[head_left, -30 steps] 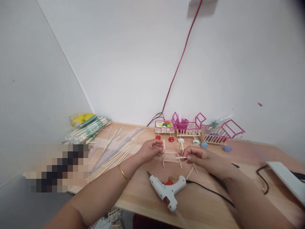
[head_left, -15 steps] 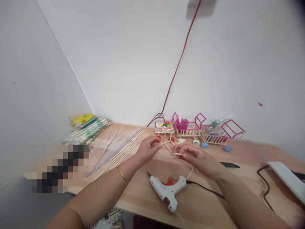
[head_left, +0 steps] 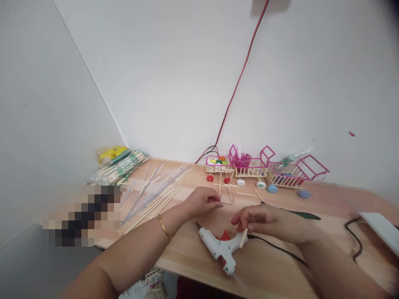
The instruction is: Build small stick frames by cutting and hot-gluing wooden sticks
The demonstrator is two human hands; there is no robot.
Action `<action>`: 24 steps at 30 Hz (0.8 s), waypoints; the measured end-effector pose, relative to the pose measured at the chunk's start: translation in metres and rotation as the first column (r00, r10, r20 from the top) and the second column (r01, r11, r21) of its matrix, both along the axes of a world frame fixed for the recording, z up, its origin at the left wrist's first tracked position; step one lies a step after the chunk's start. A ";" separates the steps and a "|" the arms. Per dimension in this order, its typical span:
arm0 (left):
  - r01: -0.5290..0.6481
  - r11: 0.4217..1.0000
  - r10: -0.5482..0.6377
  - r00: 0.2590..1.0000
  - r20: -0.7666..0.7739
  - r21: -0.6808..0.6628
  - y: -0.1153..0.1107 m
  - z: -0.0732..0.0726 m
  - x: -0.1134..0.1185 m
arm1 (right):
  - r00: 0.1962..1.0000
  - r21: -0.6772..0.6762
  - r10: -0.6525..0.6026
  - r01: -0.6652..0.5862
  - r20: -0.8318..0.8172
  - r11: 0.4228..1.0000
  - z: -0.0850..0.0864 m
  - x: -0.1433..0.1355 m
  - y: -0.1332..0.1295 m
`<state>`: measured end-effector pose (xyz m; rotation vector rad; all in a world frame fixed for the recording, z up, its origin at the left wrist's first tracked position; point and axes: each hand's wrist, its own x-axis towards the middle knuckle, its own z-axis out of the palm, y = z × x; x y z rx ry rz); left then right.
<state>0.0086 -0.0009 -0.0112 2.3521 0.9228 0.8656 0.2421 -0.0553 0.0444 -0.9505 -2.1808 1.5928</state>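
Observation:
Between the thumb and fingers of my right hand (head_left: pixel 264 220) is a short wooden stick (head_left: pixel 243 238), slanting down over the glue gun's handle. My left hand (head_left: pixel 204 201), a gold bangle at its wrist, has its fingers curled in towards the thumb. Its fingertips are at the near corner of a small frame of thin sticks (head_left: pixel 231 194); whether they grip it is hidden. The white glue gun (head_left: pixel 218 249) with a red trigger lies below both hands, nozzle pointing up-left. Loose short sticks (head_left: pixel 245 194) lie beyond my right hand.
Long sticks and clear glue sticks (head_left: pixel 165 191) spread across the left, near bundled sticks (head_left: pixel 124 166). Stick-built carts (head_left: pixel 252 170) with bottle-cap wheels stand along the wall. A black cord (head_left: pixel 277 249) runs right from the glue gun. A dark green blade-shaped object (head_left: pixel 304 214) lies to the right.
My right hand has drawn back towards me with the short stick, which now tilts downward over the glue gun. My left hand has come slightly nearer, and more of the stick frame shows.

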 end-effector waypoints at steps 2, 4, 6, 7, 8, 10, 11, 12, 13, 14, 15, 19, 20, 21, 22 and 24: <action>0.104 0.994 -0.102 0.993 -0.058 0.024 -0.002 0.000 0.000 | 1.000 0.013 -0.021 0.021 -0.016 1.000 -0.001 0.012 0.008; 0.205 0.977 -0.199 0.975 -0.097 0.062 -0.003 0.000 0.001 | 0.985 0.033 -0.148 0.151 -0.083 0.988 -0.008 0.022 0.018; 0.251 0.963 -0.238 0.963 -0.122 0.097 -0.003 0.000 0.002 | 0.912 -0.022 -0.335 0.340 -0.236 0.940 -0.017 0.029 0.027; 0.250 0.962 -0.235 0.963 -0.136 0.107 -0.003 0.000 0.002 | 0.861 -0.069 -0.399 0.398 -0.315 0.915 -0.021 0.031 0.031; 0.242 0.964 -0.224 0.963 -0.152 0.111 -0.003 0.000 0.002 | 0.816 -0.118 -0.442 0.431 -0.374 0.895 -0.025 0.032 0.034; 0.225 0.969 -0.204 0.961 -0.185 0.104 -0.003 -0.001 0.002 | 0.748 -0.200 -0.488 0.448 -0.449 0.871 -0.030 0.031 0.039; 0.223 0.970 -0.200 0.960 -0.198 0.099 -0.003 -0.001 0.002 | 0.726 -0.232 -0.503 0.448 -0.469 0.864 -0.031 0.030 0.040; 0.224 0.970 -0.199 0.957 -0.210 0.098 -0.003 -0.002 0.002 | 0.708 -0.259 -0.516 0.447 -0.482 0.856 -0.032 0.028 0.041; 0.227 0.968 -0.200 0.954 -0.224 0.102 -0.003 -0.003 0.002 | 0.693 -0.282 -0.528 0.447 -0.491 0.849 -0.032 0.027 0.041; 0.228 0.967 -0.196 0.951 -0.240 0.115 -0.003 -0.004 0.002 | 0.681 -0.300 -0.539 0.448 -0.496 0.842 -0.032 0.026 0.042; 0.221 0.966 -0.182 0.950 -0.255 0.134 -0.003 -0.005 0.001 | 0.671 -0.314 -0.549 0.450 -0.498 0.836 -0.031 0.025 0.042; 0.069 0.980 -0.009 0.952 -0.306 0.187 -0.001 -0.009 0.000 | 0.648 -0.334 -0.575 0.469 -0.499 0.818 -0.031 0.025 0.041; -0.002 0.982 0.060 0.951 -0.304 0.188 0.000 -0.009 -0.001 | 0.645 -0.337 -0.576 0.468 -0.502 0.817 -0.031 0.025 0.041; -0.078 0.980 0.131 0.946 -0.296 0.186 0.000 -0.009 -0.001 | 0.644 -0.341 -0.575 0.464 -0.504 0.818 -0.030 0.025 0.041; -0.155 0.971 0.203 0.938 -0.280 0.183 0.001 -0.008 -0.002 | 0.643 -0.345 -0.575 0.460 -0.506 0.818 -0.030 0.025 0.040; -0.278 0.944 0.314 0.921 -0.229 0.175 0.001 -0.007 -0.002 | 0.642 -0.354 -0.577 0.456 -0.505 0.816 -0.029 0.023 0.040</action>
